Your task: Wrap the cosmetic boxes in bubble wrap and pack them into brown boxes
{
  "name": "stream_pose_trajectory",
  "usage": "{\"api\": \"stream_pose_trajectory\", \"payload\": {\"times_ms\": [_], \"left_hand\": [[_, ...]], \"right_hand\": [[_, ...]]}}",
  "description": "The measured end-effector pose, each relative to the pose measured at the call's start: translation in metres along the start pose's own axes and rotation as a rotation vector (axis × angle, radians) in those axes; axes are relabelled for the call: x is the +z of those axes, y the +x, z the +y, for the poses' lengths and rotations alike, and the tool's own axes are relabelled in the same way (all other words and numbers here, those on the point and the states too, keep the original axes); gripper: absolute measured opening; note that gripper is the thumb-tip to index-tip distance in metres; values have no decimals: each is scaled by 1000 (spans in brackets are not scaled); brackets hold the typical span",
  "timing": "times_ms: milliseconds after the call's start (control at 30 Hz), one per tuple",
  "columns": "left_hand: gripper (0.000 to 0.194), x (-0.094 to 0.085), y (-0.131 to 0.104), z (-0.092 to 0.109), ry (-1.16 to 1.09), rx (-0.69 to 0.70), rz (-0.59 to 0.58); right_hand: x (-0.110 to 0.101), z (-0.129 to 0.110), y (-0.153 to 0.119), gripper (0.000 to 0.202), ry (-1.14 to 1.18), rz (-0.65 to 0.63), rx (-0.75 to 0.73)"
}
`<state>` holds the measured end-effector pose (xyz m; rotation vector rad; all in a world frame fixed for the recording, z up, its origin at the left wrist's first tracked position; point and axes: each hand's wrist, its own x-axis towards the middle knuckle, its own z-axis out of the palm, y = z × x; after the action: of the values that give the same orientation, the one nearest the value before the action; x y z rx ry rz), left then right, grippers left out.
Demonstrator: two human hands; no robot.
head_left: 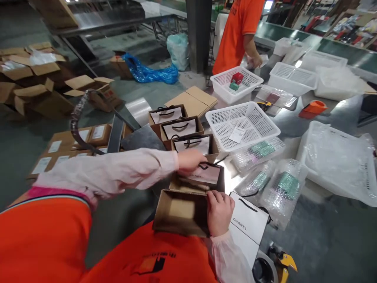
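My left hand (191, 160) is closed at the top edge of a white paper bag (207, 175) with dark handles, which stands in an open cardboard box; the fingertips are partly hidden. My right hand (220, 212) grips the right wall of a nearer open cardboard box (181, 210), whose brown inside shows nothing in it. Beyond my left hand, several boxes with white bags in them stand in a row, among them a bag (193, 145) just behind. A flat white CHANEL paper bag (247, 222) lies beside my right hand.
Bubble-wrapped packs (287, 188) lie right of the boxes. A white plastic basket (244, 124) holds a paper slip. A tape dispenser (284, 261) sits at the near right edge. Flat cardboard (196, 100) lies behind the row. A co-worker in orange (235, 35) stands across the table.
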<state>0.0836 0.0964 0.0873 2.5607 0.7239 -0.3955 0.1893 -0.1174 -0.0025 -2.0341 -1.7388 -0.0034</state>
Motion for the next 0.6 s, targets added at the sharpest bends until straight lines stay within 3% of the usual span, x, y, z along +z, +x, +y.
{"api": "stream_pose_trajectory", "payload": {"times_ms": [100, 200, 267, 400, 467, 600], "left_hand": [[7, -27, 7, -15, -99, -21, -108], [6, -39, 14, -33, -217, 26, -108], [7, -41, 15, -40, -273, 35, -113], [6, -34, 6, -35, -228, -19, -104], [3, -26, -3, -25, -129, -32, -53], [17, -5, -17, 2, 51, -85, 25]], "right_hand": [[-13, 7, 10, 21, 104, -7, -4], [-29, 19, 38, 39, 174, 2, 24], [-36, 22, 63, 40, 156, -160, 44], [-41, 6, 102, 45, -83, -549, 177], [-38, -7, 111, 38, -229, -601, 247], [-21, -24, 114, 26, -359, -634, 285]]}}
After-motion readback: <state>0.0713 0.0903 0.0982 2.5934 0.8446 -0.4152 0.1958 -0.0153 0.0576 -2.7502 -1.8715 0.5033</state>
